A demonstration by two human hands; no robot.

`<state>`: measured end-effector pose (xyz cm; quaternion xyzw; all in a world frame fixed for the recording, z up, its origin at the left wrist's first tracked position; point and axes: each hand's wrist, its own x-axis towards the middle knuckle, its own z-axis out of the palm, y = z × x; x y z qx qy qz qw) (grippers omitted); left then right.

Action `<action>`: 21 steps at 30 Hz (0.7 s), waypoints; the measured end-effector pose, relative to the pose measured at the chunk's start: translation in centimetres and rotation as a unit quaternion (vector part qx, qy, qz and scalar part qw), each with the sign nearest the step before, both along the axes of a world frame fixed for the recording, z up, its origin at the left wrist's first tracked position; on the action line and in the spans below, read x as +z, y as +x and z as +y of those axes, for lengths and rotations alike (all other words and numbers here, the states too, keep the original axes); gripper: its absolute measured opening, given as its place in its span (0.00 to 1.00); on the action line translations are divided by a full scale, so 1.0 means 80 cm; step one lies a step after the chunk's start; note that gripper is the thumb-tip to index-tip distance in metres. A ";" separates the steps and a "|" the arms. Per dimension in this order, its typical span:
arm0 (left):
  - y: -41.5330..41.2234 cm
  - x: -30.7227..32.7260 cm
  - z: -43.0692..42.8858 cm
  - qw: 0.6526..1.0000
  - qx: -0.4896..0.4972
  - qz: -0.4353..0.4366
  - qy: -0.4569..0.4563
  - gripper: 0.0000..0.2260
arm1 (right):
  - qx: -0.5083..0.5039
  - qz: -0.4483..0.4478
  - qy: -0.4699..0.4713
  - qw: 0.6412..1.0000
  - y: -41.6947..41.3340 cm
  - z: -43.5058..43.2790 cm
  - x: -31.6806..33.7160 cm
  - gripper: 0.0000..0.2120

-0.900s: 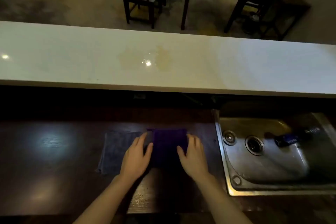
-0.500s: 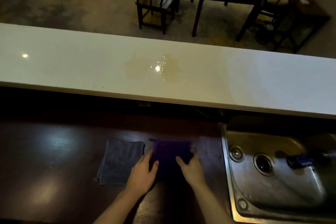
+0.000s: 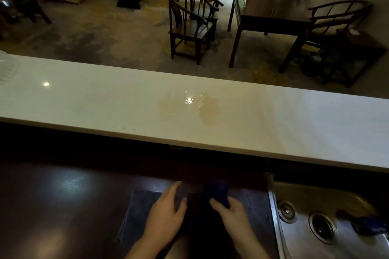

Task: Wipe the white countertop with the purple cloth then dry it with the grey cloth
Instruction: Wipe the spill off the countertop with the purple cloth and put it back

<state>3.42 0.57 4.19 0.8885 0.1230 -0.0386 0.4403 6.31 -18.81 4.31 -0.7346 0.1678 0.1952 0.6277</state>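
The long white countertop (image 3: 84, 103) runs across the middle of the view, with a yellowish wet stain (image 3: 202, 107) near its centre. Below it, on the dark lower counter (image 3: 52, 206), my right hand (image 3: 233, 214) grips the bunched purple cloth (image 3: 217, 192), lifted off the surface. My left hand (image 3: 166, 214) hovers open, fingers spread, over the right part of the flat grey cloth (image 3: 136, 214).
A steel sink (image 3: 315, 237) with a drain and a dark blue object (image 3: 372, 225) lies at the lower right. Beyond the white countertop are wooden chairs (image 3: 191, 25) and a dark table (image 3: 271, 21) on the floor.
My right hand has gathered the purple cloth from flat into a bunch and raised it. My left hand came off the purple cloth and now sits over the grey one. The view tilted upward.
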 end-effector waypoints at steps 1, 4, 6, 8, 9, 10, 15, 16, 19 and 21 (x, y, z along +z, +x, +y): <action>0.006 0.011 0.006 1.000 0.003 -0.028 0.011 0.21 | 0.001 -0.023 -0.006 1.000 0.004 0.000 0.015 0.04; 0.028 0.050 0.028 0.993 0.002 -0.112 0.035 0.19 | 0.004 -0.076 0.005 0.997 0.016 -0.003 0.071 0.05; 0.043 0.073 0.045 0.985 0.005 -0.165 0.060 0.18 | 0.017 -0.095 0.037 0.995 0.023 -0.005 0.114 0.03; 0.059 0.092 0.064 0.976 0.015 -0.196 0.089 0.17 | 0.031 -0.106 0.069 0.991 0.031 -0.008 0.157 0.06; 0.068 0.101 0.074 0.973 0.019 -0.206 0.103 0.16 | 0.035 -0.109 0.083 0.990 0.035 -0.010 0.176 0.08; 0.076 0.108 0.084 0.969 0.022 -0.214 0.118 0.17 | 0.037 -0.116 0.090 0.988 0.040 -0.011 0.194 0.09; 0.115 0.124 0.124 0.959 0.027 -0.229 0.163 0.17 | -0.007 -0.181 0.046 0.982 0.077 -0.015 0.255 0.09; 0.122 0.125 0.130 0.961 0.023 -0.221 0.164 0.17 | -0.020 -0.194 0.029 0.980 0.086 -0.016 0.262 0.09; 0.140 0.125 0.144 0.965 0.006 -0.177 0.193 0.20 | -0.054 -0.249 -0.030 0.967 0.116 -0.022 0.271 0.07; 0.148 0.124 0.150 0.963 -0.004 -0.141 0.229 0.20 | -0.072 -0.309 -0.143 0.938 0.138 -0.029 0.266 0.06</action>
